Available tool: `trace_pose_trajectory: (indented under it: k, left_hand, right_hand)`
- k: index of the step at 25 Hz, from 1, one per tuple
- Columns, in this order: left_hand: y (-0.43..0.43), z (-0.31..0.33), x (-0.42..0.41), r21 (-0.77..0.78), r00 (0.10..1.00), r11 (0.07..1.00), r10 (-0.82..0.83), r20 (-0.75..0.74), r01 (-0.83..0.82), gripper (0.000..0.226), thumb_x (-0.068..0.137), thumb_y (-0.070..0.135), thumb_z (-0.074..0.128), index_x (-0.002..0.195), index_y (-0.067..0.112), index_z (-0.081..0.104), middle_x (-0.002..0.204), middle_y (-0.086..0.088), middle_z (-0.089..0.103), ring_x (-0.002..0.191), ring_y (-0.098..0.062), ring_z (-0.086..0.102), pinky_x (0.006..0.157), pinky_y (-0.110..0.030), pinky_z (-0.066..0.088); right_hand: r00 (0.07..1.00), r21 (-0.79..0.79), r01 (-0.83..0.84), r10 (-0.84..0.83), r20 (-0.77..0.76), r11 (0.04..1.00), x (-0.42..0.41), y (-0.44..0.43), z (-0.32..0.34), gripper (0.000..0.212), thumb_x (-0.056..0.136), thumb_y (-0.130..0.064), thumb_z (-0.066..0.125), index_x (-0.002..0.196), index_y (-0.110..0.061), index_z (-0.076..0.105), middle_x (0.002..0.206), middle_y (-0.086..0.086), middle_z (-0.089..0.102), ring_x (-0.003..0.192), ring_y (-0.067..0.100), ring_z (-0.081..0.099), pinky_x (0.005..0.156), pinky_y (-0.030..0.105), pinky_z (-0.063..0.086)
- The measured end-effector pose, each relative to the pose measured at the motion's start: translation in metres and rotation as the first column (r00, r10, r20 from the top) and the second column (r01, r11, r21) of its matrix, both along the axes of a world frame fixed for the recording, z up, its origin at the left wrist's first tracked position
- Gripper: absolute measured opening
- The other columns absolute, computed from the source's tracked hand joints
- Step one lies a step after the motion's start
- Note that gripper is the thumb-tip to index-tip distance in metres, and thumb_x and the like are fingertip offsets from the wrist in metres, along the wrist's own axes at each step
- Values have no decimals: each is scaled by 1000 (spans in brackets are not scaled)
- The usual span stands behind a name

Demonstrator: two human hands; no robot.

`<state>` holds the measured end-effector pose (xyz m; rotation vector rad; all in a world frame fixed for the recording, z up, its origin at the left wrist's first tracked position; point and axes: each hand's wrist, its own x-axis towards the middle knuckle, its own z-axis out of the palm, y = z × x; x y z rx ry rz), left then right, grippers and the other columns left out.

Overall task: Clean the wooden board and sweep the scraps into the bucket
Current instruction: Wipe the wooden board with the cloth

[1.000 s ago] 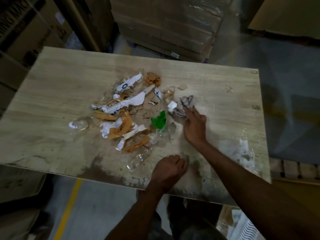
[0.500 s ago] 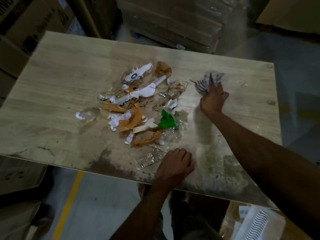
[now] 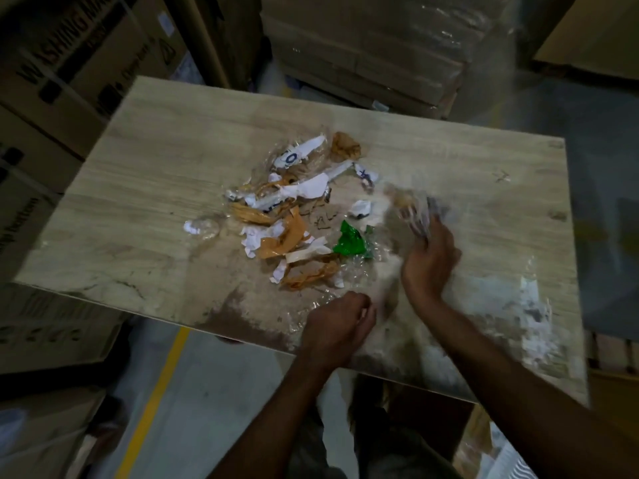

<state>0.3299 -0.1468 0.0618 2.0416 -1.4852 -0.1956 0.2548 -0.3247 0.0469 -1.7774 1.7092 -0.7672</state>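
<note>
A light wooden board (image 3: pixel 155 188) fills the middle of the view. On its centre lies a pile of scraps (image 3: pixel 294 216): white paper, brown tape, clear plastic and one green piece (image 3: pixel 350 242). My right hand (image 3: pixel 430 257) is just right of the pile, blurred by motion, its fingers closed on a crumpled grey cloth (image 3: pixel 420 216) that touches the board. My left hand (image 3: pixel 337 326) rests as a fist on the board's near edge, below the pile. I see no bucket.
Cardboard boxes (image 3: pixel 69 74) stand at the left and wrapped cartons (image 3: pixel 373 50) behind the board. White smears (image 3: pixel 532 316) mark the board's near right corner. A yellow floor line (image 3: pixel 155 399) runs below the near edge.
My right hand with the cloth swung out to the far right of the board, then came back down and left, toward the pile. My left fist stayed on the near edge.
</note>
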Motion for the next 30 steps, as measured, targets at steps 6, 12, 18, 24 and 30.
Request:
trace_pose_trajectory:
  k: [6, 12, 18, 24, 30]
  left_hand:
    - [34, 2, 84, 59, 779, 811, 578, -243, -582, 12, 94, 30, 67, 87, 21, 64, 75, 0, 68, 71, -26, 65, 61, -28, 39]
    - [69, -11, 152, 54, 783, 820, 561, -267, -569, 14, 97, 30, 62, 87, 19, 62, 84, -4, 69, 77, -27, 62, 63, -26, 29]
    - [117, -31, 193, 87, 798, 849, 522, -302, -522, 22, 101, 36, 54, 87, 20, 54, 83, 0, 61, 75, -24, 57, 63, -30, 33]
    - [116, -29, 198, 126, 802, 860, 508, -313, -495, 27, 104, 40, 47, 92, 17, 52, 84, 0, 60, 76, -22, 55, 62, -29, 27]
    - [117, -29, 210, 99, 767, 857, 500, -402, -506, 27, 106, 34, 45, 101, 10, 55, 94, -14, 66, 84, -31, 61, 64, -29, 29]
  right_hand:
    - [891, 65, -431, 436, -129, 900, 33, 56, -15, 58, 97, -5, 49, 153, -21, 47, 155, 12, 48, 136, 38, 45, 109, 36, 34]
    - [990, -220, -138, 134, -30, 966, 63, 75, 30, 47, 94, -3, 49, 139, -11, 58, 142, 12, 58, 130, 35, 50, 109, 17, 26]
    - [795, -335, -586, 445, -412, 738, 21, 211, 0, 41, 90, -18, 50, 130, -15, 56, 140, 18, 52, 123, 39, 49, 98, 51, 51]
    - [617, -100, -704, 536, -577, 703, 53, 176, -21, 58, 85, -25, 62, 142, -18, 55, 148, 15, 54, 124, 39, 51, 89, 45, 51]
    - [862, -322, -460, 329, -386, 828, 82, 155, 33, 51, 85, -11, 52, 135, -11, 62, 136, 19, 59, 113, 38, 54, 94, 43, 48]
